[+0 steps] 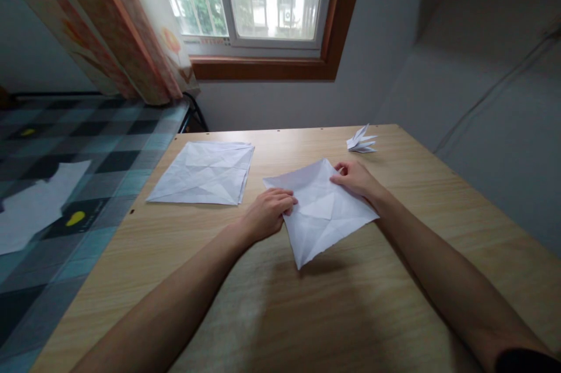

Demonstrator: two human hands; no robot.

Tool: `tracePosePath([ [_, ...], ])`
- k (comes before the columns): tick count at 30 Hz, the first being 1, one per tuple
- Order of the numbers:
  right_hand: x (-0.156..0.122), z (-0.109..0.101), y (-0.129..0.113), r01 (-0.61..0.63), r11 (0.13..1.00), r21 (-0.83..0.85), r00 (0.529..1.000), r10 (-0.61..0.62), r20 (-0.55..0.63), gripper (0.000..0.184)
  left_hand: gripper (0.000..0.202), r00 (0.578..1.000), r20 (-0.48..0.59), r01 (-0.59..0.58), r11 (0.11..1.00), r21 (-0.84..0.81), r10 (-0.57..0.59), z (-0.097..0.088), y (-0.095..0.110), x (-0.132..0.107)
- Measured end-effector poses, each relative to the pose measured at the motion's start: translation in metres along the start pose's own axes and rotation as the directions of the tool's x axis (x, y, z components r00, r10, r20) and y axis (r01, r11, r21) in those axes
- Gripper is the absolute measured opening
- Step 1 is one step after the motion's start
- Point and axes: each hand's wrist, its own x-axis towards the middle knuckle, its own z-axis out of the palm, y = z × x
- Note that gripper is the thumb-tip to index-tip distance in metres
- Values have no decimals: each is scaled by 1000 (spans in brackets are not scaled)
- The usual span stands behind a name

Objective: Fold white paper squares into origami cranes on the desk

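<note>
A creased square sheet of white paper (322, 209) is held slightly raised over the wooden table, one corner pointing towards me. My left hand (270, 209) grips its left edge, thumb and fingers closed on the paper. On the far right edge, my right hand (354, 177) pinches the sheet between thumb and fingers. Crease lines cross the middle of the sheet, and its shadow falls on the table below. Beyond my right hand stands a small folded white paper piece (362, 140) with several pointed tips.
A stack of creased white paper sheets (204, 171) lies at the table's far left. The wooden table (210, 303) meets a wall on the right. On the left, a checked bed cover (131, 151) carries torn-looking white paper (35, 209). A curtain (127, 22) hangs beside the window.
</note>
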Motion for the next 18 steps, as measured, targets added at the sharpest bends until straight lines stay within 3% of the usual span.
tracePosePath([
  [3,-3,-5,-4,47,924,-380,991,-90,-95,37,28,999,26,45,998,-51,-44,-3,1,0],
  [7,-16,-2,-27,176,804,-568,938,-312,-151,38,27,989,97,130,978,-162,-115,-9,3,2],
  [9,-24,10,-40,350,768,-536,885,-459,-80,39,21,986,91,154,975,-162,-140,-9,5,4],
  [11,-32,28,-47,553,710,-436,808,-585,73,51,17,988,70,147,984,-102,-141,-7,7,4],
  [13,-37,47,-47,659,674,-333,750,-621,227,67,22,989,76,128,991,-29,-126,-3,8,4],
  [18,-36,62,-31,621,682,-386,779,-480,405,81,35,961,147,224,971,79,-234,1,9,4],
])
